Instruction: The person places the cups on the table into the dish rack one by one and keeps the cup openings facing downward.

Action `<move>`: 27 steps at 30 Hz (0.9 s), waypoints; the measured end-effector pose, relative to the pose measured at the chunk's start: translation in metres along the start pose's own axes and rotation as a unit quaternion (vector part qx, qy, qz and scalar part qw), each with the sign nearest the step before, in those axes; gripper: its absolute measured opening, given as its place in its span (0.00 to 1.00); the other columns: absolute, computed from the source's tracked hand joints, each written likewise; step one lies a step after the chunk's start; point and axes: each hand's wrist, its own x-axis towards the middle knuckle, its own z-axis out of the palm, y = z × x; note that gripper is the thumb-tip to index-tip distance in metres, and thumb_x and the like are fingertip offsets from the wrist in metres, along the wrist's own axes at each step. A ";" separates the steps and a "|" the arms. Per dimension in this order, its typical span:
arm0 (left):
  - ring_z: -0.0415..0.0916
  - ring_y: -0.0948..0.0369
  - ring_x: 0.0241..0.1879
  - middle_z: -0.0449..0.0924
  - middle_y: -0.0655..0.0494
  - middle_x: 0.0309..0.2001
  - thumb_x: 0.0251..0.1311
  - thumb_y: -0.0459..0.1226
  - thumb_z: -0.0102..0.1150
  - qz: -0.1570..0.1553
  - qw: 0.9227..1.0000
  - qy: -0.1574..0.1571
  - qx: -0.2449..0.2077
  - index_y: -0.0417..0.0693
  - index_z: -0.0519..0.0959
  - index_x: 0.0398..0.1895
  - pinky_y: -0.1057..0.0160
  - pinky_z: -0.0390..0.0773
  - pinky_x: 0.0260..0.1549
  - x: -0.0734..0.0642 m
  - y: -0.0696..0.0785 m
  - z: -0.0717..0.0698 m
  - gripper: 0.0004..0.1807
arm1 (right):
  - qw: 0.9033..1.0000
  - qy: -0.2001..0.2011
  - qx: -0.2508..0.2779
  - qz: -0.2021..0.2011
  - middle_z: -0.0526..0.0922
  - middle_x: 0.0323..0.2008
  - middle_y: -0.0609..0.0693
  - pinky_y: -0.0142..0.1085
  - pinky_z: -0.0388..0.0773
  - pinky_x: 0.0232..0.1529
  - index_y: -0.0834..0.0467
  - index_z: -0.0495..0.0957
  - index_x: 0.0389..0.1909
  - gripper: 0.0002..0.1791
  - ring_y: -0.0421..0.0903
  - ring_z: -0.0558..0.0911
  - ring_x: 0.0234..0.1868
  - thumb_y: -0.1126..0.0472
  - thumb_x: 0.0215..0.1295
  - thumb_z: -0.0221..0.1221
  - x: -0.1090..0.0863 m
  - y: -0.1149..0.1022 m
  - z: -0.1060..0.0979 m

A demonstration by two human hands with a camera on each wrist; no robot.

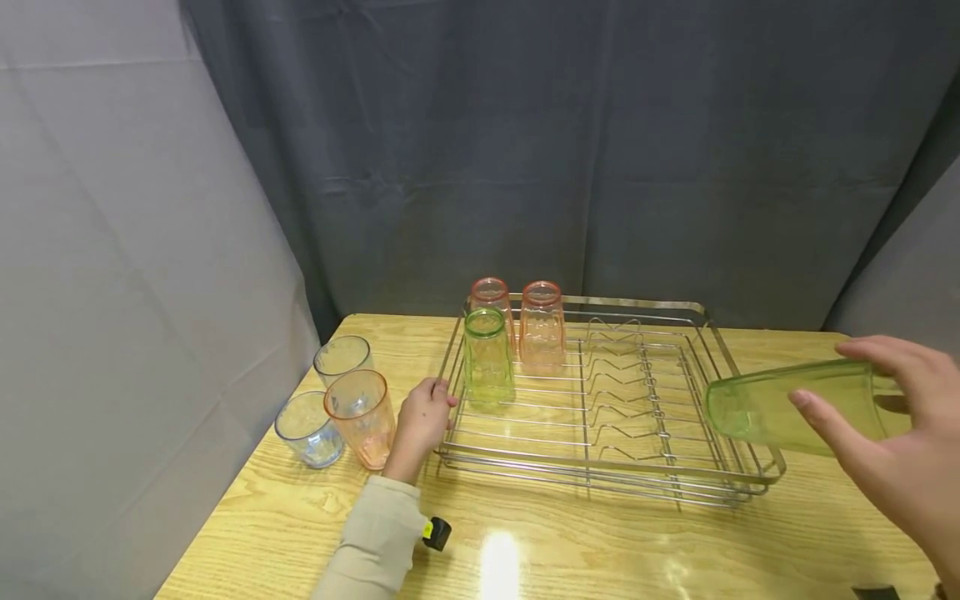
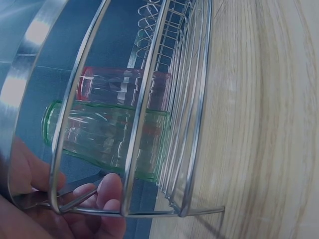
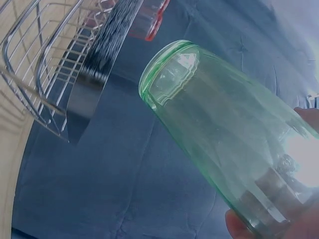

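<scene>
My right hand (image 1: 911, 417) holds a tall green glass (image 1: 787, 404) on its side above the right end of the wire dish rack (image 1: 611, 462). Its thick base points left toward the rack, as the right wrist view also shows. My left hand (image 1: 425, 417) grips the rack's left end, fingers curled around the wire in the left wrist view. Close to that hand, a second green glass (image 1: 489, 358) stands upside down in the rack. Two pink glasses (image 1: 542, 329) (image 1: 491, 292) stand upside down behind it.
Left of the rack, an orange-rimmed tumbler (image 1: 363, 421) stands upright on the wooden table (image 1: 292, 533), beside two short blue-rimmed glasses (image 1: 318, 446) (image 1: 342, 360). Wavy wire dividers (image 1: 622, 408) run along the rack's right half. A dark curtain (image 1: 487, 167) hangs behind the table.
</scene>
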 end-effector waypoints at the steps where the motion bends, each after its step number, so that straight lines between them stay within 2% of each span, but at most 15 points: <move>1: 0.83 0.49 0.33 0.82 0.43 0.50 0.79 0.42 0.33 0.000 1.000 0.000 0.000 0.39 0.69 0.67 0.65 0.75 0.25 0.000 0.000 0.000 0.24 | 1.000 -0.001 -0.002 0.002 0.68 0.56 0.17 0.12 0.58 0.48 0.66 0.79 0.57 0.30 0.19 0.65 0.60 0.70 0.49 0.69 -0.001 -0.001 0.001; 4: 0.83 0.49 0.33 0.82 0.43 0.50 0.79 0.42 0.33 0.002 1.000 0.001 0.000 0.39 0.69 0.67 0.65 0.76 0.25 0.001 -0.001 0.001 0.24 | 1.000 -0.002 -0.002 0.008 0.68 0.55 0.17 0.12 0.58 0.48 0.69 0.78 0.56 0.29 0.18 0.66 0.60 0.71 0.48 0.70 -0.002 -0.004 0.002; 12: 0.83 0.49 0.33 0.83 0.44 0.48 0.79 0.43 0.34 0.010 1.000 0.006 0.011 0.40 0.71 0.65 0.64 0.76 0.24 0.002 -0.002 0.002 0.24 | 0.999 -0.005 -0.001 0.031 0.68 0.56 0.18 0.12 0.59 0.48 0.66 0.79 0.56 0.30 0.19 0.66 0.59 0.73 0.47 0.70 -0.003 -0.010 0.005; 19: 0.83 0.49 0.33 0.83 0.45 0.47 0.79 0.43 0.33 0.010 1.000 0.007 0.011 0.40 0.71 0.65 0.64 0.76 0.24 0.001 -0.003 0.001 0.24 | 0.999 -0.009 0.024 0.021 0.72 0.57 0.24 0.12 0.61 0.46 0.66 0.78 0.57 0.31 0.22 0.69 0.56 0.74 0.46 0.70 -0.001 -0.016 0.010; 27: 0.83 0.47 0.34 0.83 0.44 0.48 0.79 0.44 0.34 0.010 1.000 0.006 0.009 0.40 0.71 0.65 0.64 0.74 0.23 0.000 -0.001 0.001 0.24 | 0.999 -0.013 0.036 0.019 0.73 0.56 0.26 0.12 0.62 0.46 0.67 0.78 0.56 0.31 0.23 0.71 0.55 0.75 0.46 0.69 -0.001 -0.019 0.012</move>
